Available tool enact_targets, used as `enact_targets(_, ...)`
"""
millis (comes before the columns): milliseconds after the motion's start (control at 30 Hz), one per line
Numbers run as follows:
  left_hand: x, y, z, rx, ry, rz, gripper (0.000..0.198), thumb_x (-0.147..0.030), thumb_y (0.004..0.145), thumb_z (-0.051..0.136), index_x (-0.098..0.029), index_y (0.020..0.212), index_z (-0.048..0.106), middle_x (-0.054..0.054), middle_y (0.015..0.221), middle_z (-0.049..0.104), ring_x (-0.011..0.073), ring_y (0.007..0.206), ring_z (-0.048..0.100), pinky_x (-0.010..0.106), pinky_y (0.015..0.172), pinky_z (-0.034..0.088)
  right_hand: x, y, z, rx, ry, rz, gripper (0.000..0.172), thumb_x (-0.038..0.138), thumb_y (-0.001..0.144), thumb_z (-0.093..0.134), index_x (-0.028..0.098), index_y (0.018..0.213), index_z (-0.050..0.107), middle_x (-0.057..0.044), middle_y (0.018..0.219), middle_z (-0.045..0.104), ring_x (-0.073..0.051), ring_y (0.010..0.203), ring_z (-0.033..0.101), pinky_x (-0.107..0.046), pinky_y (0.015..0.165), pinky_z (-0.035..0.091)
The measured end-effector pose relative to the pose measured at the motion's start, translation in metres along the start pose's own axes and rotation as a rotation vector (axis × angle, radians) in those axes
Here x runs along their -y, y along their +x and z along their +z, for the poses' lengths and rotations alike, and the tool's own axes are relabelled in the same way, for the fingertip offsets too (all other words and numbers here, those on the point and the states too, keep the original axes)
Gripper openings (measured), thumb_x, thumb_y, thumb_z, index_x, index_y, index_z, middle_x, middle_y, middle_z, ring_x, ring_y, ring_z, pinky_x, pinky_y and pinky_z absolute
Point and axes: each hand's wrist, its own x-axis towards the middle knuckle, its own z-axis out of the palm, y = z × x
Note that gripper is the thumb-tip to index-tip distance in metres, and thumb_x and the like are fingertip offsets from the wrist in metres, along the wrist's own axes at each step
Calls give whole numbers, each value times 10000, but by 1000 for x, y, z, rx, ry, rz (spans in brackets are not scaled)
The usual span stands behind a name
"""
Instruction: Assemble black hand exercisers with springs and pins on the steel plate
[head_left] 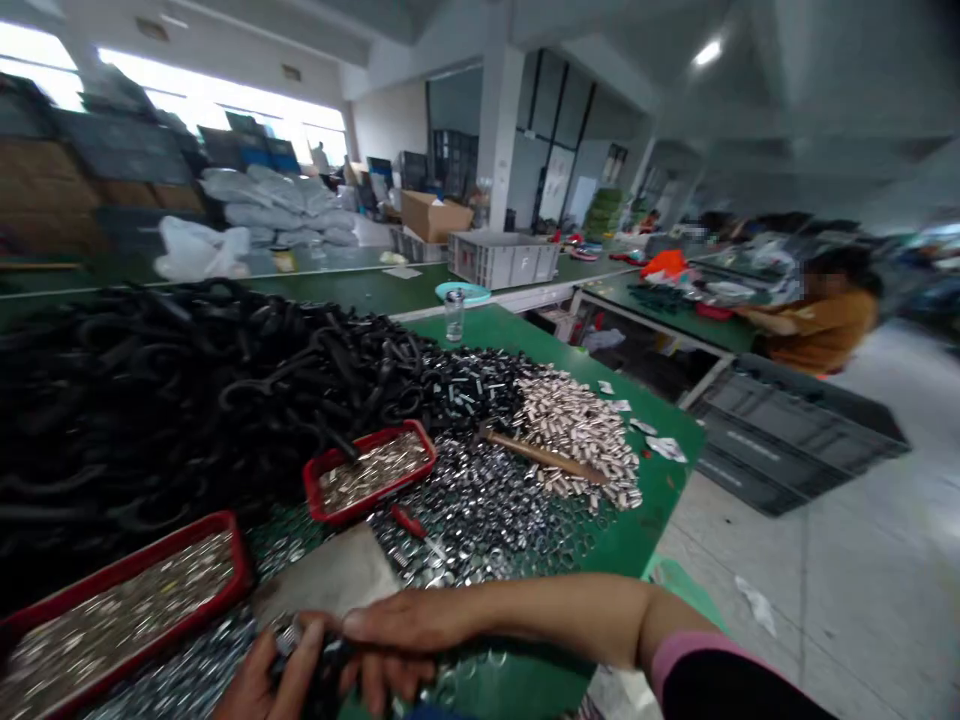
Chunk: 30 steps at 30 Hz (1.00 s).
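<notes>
Close in front of me, my left hand (271, 668) grips a black part with a shiny metal piece (287, 636) between thumb and fingers. Against it, my right hand (401, 640) closes over the same part from the other side, its fingers curled; the part's full shape is hidden by both hands. Just beyond them lies a flat grey plate (337, 572). A red-handled tool (409, 521) rests past the plate among small metal rings (480, 530). Left of my hands stands a red tray (240, 560) of small shiny metal pieces.
Another red tray (429, 470) holds similar pieces. Black curved parts (225, 390) are heaped at left. A hammer (555, 460) lies by a pile of metal cylinders (577, 420). A glass (454, 316) stands behind. Grey crates (772, 440) and a seated person (821, 320) are at right.
</notes>
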Motion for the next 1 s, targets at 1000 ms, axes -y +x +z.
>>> enact_targets(1000, -13, 11, -5, -89, -267, -63, 241, -389, 1008, 392, -205, 912, 514, 31, 853, 570, 178, 800, 529, 304, 774, 401, 6, 13, 7, -442, -10, -146, 413, 598, 891, 571, 186, 869, 575, -48, 775, 640, -147, 631, 581, -253, 553, 452)
